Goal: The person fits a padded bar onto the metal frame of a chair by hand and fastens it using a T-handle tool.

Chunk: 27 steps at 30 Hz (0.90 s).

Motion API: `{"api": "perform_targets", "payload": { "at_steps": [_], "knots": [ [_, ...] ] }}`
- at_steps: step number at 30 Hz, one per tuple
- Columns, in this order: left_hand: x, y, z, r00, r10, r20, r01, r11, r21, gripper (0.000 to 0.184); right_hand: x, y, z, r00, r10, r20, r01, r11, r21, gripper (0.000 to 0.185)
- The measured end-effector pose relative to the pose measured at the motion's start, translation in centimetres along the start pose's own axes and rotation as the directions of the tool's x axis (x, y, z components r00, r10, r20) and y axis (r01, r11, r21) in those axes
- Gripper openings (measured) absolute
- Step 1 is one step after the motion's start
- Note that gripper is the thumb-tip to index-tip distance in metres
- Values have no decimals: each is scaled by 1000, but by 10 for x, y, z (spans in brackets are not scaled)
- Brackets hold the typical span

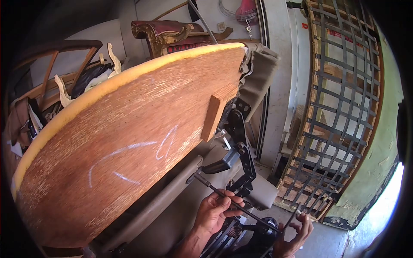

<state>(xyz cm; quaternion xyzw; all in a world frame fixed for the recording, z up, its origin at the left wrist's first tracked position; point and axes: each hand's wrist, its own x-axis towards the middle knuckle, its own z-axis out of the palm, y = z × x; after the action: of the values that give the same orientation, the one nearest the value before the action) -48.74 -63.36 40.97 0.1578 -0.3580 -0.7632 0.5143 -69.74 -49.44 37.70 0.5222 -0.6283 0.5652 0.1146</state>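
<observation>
A dark T-handle socket wrench runs diagonally below the black metal hinge mechanism. My left hand is closed around its shaft, thumb and fingers pinching it. Its far end meets a small dark metal bracket beside the mechanism's arm. At the near end, my right hand has its thumb against the crossbar, with the fingers curled around it. Above my hands stands a large curved wooden panel with yellow foam along its edge and chalk marks. A wooden block is fixed near the mechanism.
Beige upholstery lies under the panel and around the mechanism. At the right leans a wooden frame woven with black straps. A carved chair part with red upholstery stands behind, and curved wooden pieces are at the left.
</observation>
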Motion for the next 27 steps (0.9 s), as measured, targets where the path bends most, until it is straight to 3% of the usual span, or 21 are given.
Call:
{"api": "perform_targets", "payload": {
  "at_steps": [1,3,5,6,7,9,10,11,13,15,16,17,19,20,21,22,23,24,25,26,27],
  "knots": [
    [0,-3,-3,1000,2,0,-2,1000,-2,24,2,-3,-4,987,-161,27,163,964,-209,77],
    [4,-8,-4,996,37,-75,-36,999,26,24,0,-5,-6,985,-141,100,153,981,-123,84],
    [8,-10,4,992,41,-121,-40,999,9,23,-9,-3,-4,995,-31,95,20,994,112,83],
    [10,-10,6,985,45,-165,-46,999,-2,23,-8,-5,-5,998,-14,62,1,978,208,68],
    [10,-10,7,985,45,-167,-46,999,-3,23,-6,-3,-10,998,-15,64,1,978,208,68],
    [12,-11,8,986,28,-164,-37,998,-51,22,1,0,-24,969,-188,163,194,981,-24,58],
    [13,-12,6,986,27,-162,-36,998,-50,22,11,-2,-24,926,-359,115,369,926,-81,42],
    [13,-15,2,988,40,-149,-46,998,-38,23,14,-1,-23,927,-356,113,366,927,-84,42],
    [11,-19,-1,989,47,-137,-50,998,-23,24,20,-2,-21,918,-180,354,178,983,37,31],
    [9,-19,-1,988,123,-98,-125,992,-18,25,22,-5,-17,926,-192,324,174,981,82,26],
    [9,-10,7,987,127,-100,-129,992,-16,25,19,-4,-15,817,340,466,-516,792,326,28],
    [7,1,18,993,94,-76,-98,994,-41,22,13,-3,-15,374,614,695,-920,149,363,30],
    [6,7,17,996,68,-59,-72,995,-68,18,7,9,-9,382,567,730,-919,145,367,37],
    [7,1,7,997,69,-36,-70,996,-49,19,5,13,-8,565,601,565,-820,484,306,34],
    [8,-3,0,998,69,-5,-69,997,-28,19,5,13,-8,746,537,394,-633,756,166,31],
    [9,-6,-1,997,65,-48,-67,997,-33,17,23,-14,-9,949,268,164,-278,960,38,29],
    [8,-8,-2,997,66,-42,-68,997,-36,17,31,-15,-13,951,265,159,-274,961,36,29],
    [9,-10,-2,994,69,-89,-73,997,-37,16,39,-12,-16,979,-50,195,61,997,-48,31],
    [9,-10,-1,988,68,-141,-73,997,-36,15,43,-8,-17,902,-347,258,385,916,-115,33],
    [10,-10,1,980,76,-185,-81,997,-19,14,31,1,-15,902,-242,358,235,970,64,29],
    [8,-10,2,980,72,-185,-77,997,-18,14,19,13,-11,903,-238,358,232,971,61,29]
  ]
}}
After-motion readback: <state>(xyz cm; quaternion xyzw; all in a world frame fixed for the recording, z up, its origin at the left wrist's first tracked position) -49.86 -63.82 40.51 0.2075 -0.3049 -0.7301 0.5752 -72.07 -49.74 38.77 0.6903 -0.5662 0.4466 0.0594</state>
